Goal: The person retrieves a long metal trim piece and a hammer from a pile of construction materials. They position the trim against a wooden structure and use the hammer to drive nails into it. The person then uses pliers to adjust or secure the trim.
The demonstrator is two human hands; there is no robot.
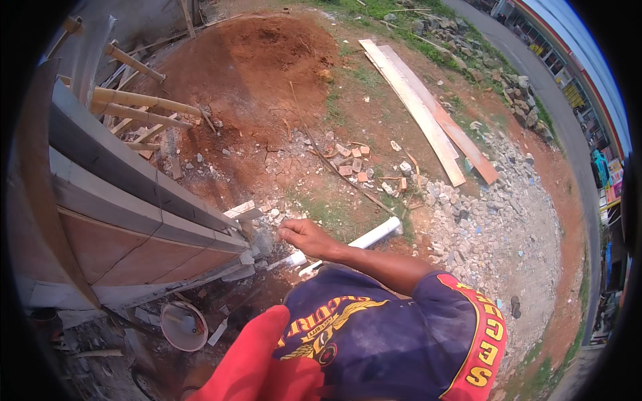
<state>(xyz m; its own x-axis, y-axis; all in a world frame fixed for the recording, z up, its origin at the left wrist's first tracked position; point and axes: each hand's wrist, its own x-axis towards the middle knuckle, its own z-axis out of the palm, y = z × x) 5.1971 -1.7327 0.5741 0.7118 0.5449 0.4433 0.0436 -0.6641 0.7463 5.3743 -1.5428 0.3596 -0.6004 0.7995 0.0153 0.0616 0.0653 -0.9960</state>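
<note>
My right hand (301, 236) reaches across my body to the left, its fingers curled closed. What it holds, if anything, is hidden. It is nearest to the end of a long grey-edged wall structure (144, 240) with reddish panels and thin dark lines across its face. Beside this end lie pale broken blocks (244, 211). Below the hand is a short white piece (294, 259), and a white pipe (378, 233) lies behind the forearm. My left hand does not show; only the red sleeve (247, 354) and a little of the wrist do. Near that sleeve stands a pale bucket (184, 327) with small things inside.
Bamboo poles (144, 100) jut out beyond the wall at the upper left. A red soil mound (267, 60) rises at the back. Bricks (354, 164), two long boards (414, 113) and a wide strip of rubble (495, 227) lie on the ground. A road (548, 87) runs along the right.
</note>
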